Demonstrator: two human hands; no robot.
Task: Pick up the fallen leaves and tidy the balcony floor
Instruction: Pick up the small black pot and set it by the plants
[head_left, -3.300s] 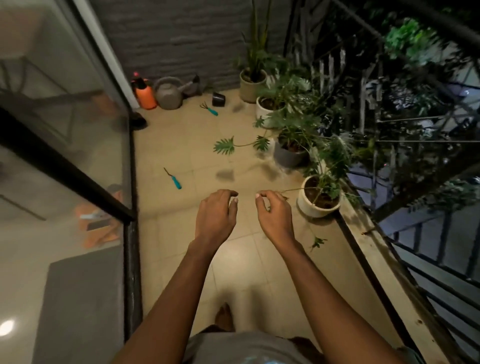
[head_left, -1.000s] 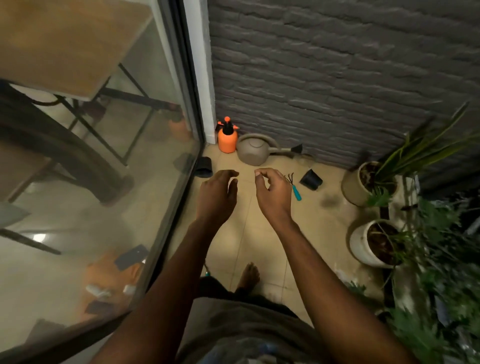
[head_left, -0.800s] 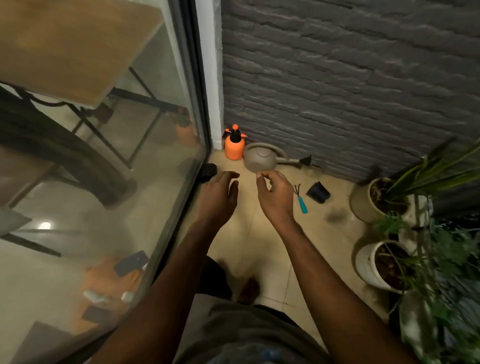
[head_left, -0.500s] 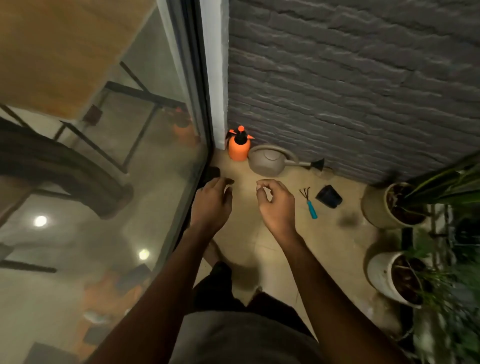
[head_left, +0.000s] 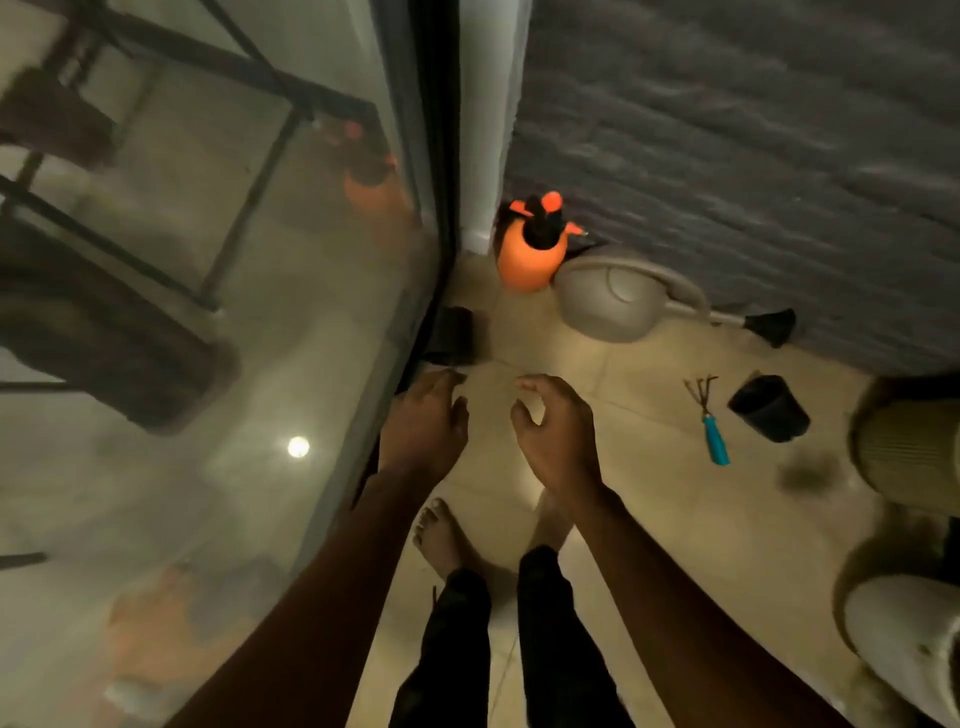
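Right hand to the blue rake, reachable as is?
Probably yes: the rake lies on bare floor just right of the right hand, nothing between them; the black pot sits beyond it. The person stands, so they would have to bend.

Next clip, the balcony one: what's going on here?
A barefoot person stands in the balcony corner by the glass door, over the tiled floor. The left hand and right hand are held out in front above the tiles. The left holds nothing, and blur hides whether the right pinches anything. An orange spray bottle, a watering can, a teal-handled hand rake and a small black pot sit untouched on the floor. No fallen leaf is clearly visible.
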